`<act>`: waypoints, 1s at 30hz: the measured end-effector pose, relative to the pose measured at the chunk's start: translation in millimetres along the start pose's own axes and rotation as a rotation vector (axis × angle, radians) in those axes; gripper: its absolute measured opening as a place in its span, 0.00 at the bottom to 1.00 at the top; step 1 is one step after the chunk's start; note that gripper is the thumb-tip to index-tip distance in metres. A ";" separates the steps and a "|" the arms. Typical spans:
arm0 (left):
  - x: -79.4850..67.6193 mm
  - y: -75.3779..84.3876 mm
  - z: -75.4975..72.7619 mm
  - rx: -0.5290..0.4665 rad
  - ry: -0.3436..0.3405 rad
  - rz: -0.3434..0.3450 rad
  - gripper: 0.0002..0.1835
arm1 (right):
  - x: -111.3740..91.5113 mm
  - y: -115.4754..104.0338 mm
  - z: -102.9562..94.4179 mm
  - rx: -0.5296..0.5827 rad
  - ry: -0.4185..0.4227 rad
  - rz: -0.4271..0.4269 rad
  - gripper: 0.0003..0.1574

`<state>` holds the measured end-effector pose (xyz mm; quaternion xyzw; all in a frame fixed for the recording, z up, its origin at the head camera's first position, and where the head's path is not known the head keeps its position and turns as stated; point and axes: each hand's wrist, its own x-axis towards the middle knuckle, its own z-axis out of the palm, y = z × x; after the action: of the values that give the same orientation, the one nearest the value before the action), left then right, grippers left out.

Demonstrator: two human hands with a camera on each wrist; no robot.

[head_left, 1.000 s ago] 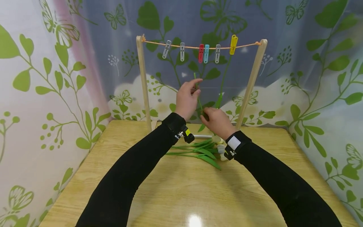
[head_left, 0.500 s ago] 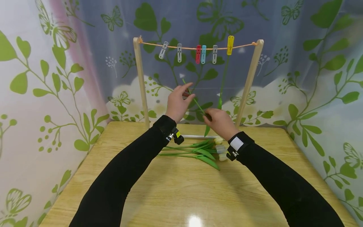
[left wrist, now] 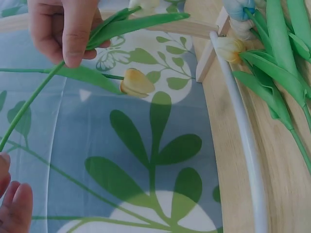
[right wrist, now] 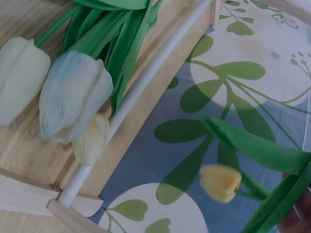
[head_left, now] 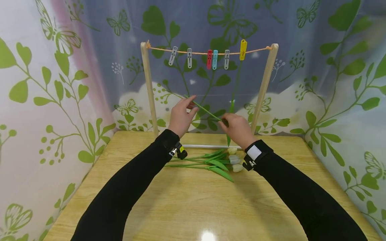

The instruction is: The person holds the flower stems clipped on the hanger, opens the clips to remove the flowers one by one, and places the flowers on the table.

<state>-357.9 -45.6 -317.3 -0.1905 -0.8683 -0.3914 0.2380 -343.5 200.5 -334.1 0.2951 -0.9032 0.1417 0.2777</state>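
My right hand (head_left: 239, 130) pinches the green stem (head_left: 208, 112) of an artificial tulip just above its leaves. One leaf (left wrist: 141, 25) reaches out past the fingers in the left wrist view, with a pale bloom (left wrist: 144, 6) at the top edge. The stem slopes up to my left hand (head_left: 179, 117), whose index finger it crosses near its cut end. Thumb and index finger of that hand stand apart. Behind, a yellow tulip (left wrist: 138, 83) hangs upside down from a yellow clothespin (head_left: 243, 50).
An orange cord (head_left: 199, 53) runs between two wooden posts (head_left: 265, 87) and carries grey, red and blue clothespins (head_left: 215, 59). A pale rod (head_left: 208, 146) joins the posts low down. Several tulips (head_left: 218, 164) lie on the wooden table (head_left: 193, 201), their blooms toward the right.
My left hand has moved left and down. The tulip's stem has swung from nearly upright to a low slant, while my right hand has shifted slightly right, still pinching it.
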 end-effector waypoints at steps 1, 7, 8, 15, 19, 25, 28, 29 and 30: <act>-1.0 -0.9 -0.6 0.011 0.005 0.003 0.27 | -0.1 0.4 -0.8 -0.001 0.004 0.000 0.13; -7.6 -5.7 -2.7 0.037 0.031 -0.007 0.23 | -4.4 5.5 -2.9 0.028 -0.003 0.033 0.15; -8.9 -6.7 -3.0 0.038 0.031 -0.010 0.23 | -5.4 6.4 -2.9 0.031 -0.001 0.039 0.15; -18.4 -11.2 -7.8 0.059 0.038 -0.031 0.19 | -6.7 10.1 -4.8 0.011 0.074 -0.007 0.13; -20.9 -12.4 -10.7 0.087 0.056 -0.020 0.18 | -4.8 12.4 -5.8 -0.030 0.118 -0.074 0.13; -25.4 -18.6 -9.3 0.096 0.065 -0.042 0.17 | -3.7 13.5 -7.2 -0.041 0.160 -0.105 0.13; -29.0 -17.9 -9.9 0.081 0.063 -0.054 0.16 | -3.4 12.3 -8.0 -0.045 0.178 -0.117 0.13; -30.0 -17.2 -10.4 0.079 0.064 -0.055 0.16 | -3.6 12.2 -7.9 -0.046 0.178 -0.115 0.13; -30.9 -16.8 -10.7 0.080 0.067 -0.052 0.16 | -3.7 12.3 -7.6 -0.049 0.178 -0.113 0.12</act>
<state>-338.6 -68.7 -338.3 -0.1451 -0.8793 -0.3687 0.2643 -345.3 215.0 -331.2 0.3248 -0.8600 0.1296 0.3716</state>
